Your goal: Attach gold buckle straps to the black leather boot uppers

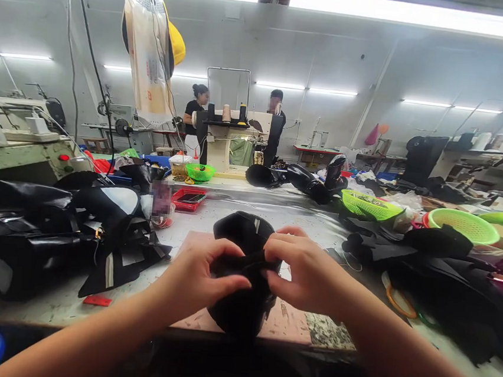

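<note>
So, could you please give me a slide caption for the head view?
The left hand and right hand pinch a black upper over a brown mat.

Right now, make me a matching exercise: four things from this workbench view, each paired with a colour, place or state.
Things:
1. black leather piece
2. small tray
3. helmet
4. small round basket

Descriptions:
A. yellow, hanging overhead
B. gripped by left hand and right hand
C. red
D. green, beyond the tray

Pairs: 1-B, 2-C, 3-A, 4-D
</note>
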Motion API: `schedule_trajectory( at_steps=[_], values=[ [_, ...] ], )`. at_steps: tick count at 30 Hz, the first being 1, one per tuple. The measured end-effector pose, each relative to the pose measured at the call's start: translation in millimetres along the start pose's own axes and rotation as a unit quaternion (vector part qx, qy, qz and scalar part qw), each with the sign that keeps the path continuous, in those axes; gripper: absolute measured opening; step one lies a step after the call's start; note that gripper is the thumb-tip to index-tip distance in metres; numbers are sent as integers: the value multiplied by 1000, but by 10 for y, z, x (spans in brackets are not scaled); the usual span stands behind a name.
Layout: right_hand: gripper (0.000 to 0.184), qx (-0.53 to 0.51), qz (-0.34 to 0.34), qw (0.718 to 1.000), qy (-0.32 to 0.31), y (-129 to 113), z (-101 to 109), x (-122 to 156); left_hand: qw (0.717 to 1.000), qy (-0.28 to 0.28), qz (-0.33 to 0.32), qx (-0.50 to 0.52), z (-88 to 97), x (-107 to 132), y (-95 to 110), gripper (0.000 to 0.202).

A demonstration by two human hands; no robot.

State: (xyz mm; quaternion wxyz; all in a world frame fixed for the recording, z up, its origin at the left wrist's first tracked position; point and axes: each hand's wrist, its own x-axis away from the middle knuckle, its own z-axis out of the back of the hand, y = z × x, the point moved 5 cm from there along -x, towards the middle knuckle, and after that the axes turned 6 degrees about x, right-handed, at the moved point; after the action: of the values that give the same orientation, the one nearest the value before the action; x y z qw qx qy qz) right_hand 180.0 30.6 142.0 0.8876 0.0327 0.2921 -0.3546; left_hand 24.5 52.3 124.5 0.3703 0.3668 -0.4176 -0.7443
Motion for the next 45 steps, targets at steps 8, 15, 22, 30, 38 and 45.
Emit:
schedule_trajectory(
  at_steps=[8, 15, 22, 30, 38, 45],
  values=[
    [10, -33, -23, 998, -44, 106, -65, -11, 990, 42, 71, 112, 66, -67, -152, 23],
    [12, -31, -24, 999, -30, 128, -97, -84, 983, 57, 96, 148, 81, -53, -167, 24],
    [12, -14, -23, 999, -34, 114, -63, -133, 988, 59, 91, 110, 115, -81, -86, 23],
    [12, -16, -30, 999, -39, 134, -95, -124, 988, 67, 95, 101, 142, -90, -92, 22],
    [14, -53, -34, 997, -33, 165, -124, -88, 986, 69, 69, 135, 116, -75, -147, 16],
    [19, -50, 14, 998, -34, 158, -90, -153, 995, -50, 43, 75, 237, -52, -40, 14]
  ],
)
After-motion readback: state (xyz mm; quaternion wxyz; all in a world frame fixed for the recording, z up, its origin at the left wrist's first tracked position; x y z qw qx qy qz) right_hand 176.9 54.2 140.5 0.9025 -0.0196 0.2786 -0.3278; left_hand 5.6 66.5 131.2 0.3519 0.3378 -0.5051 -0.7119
